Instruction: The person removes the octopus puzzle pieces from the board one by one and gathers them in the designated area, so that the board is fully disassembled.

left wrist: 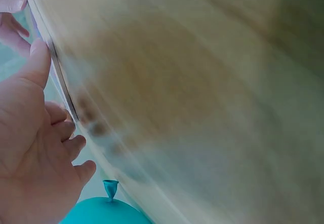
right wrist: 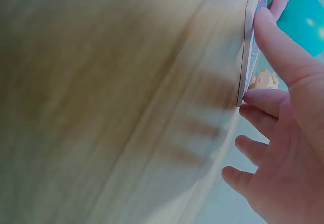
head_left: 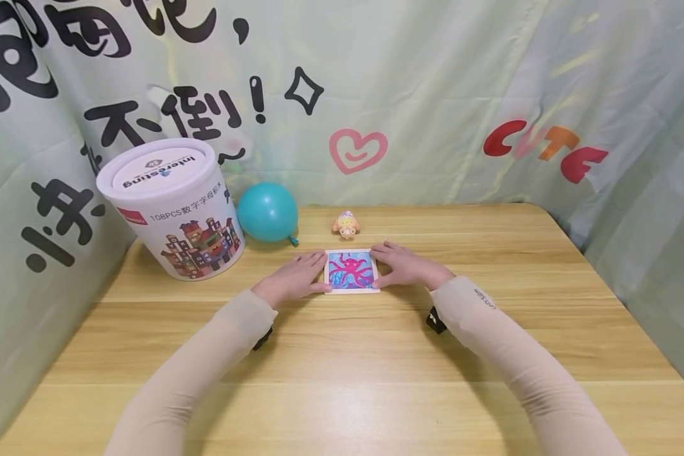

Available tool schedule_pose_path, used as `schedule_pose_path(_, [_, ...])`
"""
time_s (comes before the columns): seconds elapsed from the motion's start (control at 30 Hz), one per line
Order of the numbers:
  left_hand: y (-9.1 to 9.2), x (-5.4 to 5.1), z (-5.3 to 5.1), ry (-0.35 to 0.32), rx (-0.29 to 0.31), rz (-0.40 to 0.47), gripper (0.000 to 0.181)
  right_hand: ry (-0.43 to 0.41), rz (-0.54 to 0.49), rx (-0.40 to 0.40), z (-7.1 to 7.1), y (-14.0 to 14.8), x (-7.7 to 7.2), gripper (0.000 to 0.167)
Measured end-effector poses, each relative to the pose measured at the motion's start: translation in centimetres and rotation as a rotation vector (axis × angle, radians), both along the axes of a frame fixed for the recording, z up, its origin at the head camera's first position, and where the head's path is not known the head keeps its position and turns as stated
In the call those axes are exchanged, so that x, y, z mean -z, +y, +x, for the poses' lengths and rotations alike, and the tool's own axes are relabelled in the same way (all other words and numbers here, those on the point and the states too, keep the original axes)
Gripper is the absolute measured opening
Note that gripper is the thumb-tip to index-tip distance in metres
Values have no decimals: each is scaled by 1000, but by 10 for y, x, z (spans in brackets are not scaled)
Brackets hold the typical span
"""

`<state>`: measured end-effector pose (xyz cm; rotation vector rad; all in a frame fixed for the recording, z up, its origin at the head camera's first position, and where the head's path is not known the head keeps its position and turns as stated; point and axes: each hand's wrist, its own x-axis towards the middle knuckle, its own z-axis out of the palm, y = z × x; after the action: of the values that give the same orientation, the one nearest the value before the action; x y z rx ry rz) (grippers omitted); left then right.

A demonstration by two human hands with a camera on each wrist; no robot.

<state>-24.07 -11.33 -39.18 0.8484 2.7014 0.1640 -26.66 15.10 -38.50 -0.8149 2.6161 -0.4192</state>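
Observation:
A small white-framed octopus picture (head_left: pixel 351 271), pink on blue, lies flat on the table between both hands. My left hand (head_left: pixel 294 277) holds its left side, thumb at the near corner and index finger at the far one. On the opposite side, my right hand (head_left: pixel 403 265) holds the frame the same way. The left wrist view shows my left thumb (left wrist: pixel 39 64) against the frame's edge, the other fingers bent beside it. From the right wrist, the frame's edge (right wrist: pixel 246 51) appears side-on, with the thumb on it and the lower fingers spread off it.
Just behind the picture sits a small toy figure (head_left: pixel 346 225). A teal balloon (head_left: pixel 268 212) rests to its left, beside a large white lidded tub (head_left: pixel 173 212) of building blocks. A printed curtain (head_left: pixel 433 82) borders the wooden table (head_left: pixel 348 380) at the back and sides.

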Motion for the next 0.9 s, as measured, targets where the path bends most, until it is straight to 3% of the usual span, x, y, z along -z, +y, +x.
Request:
schedule_pose_path(0.23, [2,0,-1,-8,10,-48,78,-12,1,-25,1,2,0,86])
schedule_pose_path(0.4, [3,0,3,0,11,-45,79,-13,-10,-37,6,2,0,85])
schedule_pose_path(0.63, [3,4,14,4,23,-36,81,4,-18,-63,20,3,-1,84])
schedule_pose_path(0.9, [6,6,30,-32,16,30,88,12,-36,-70,42,8,0,83])
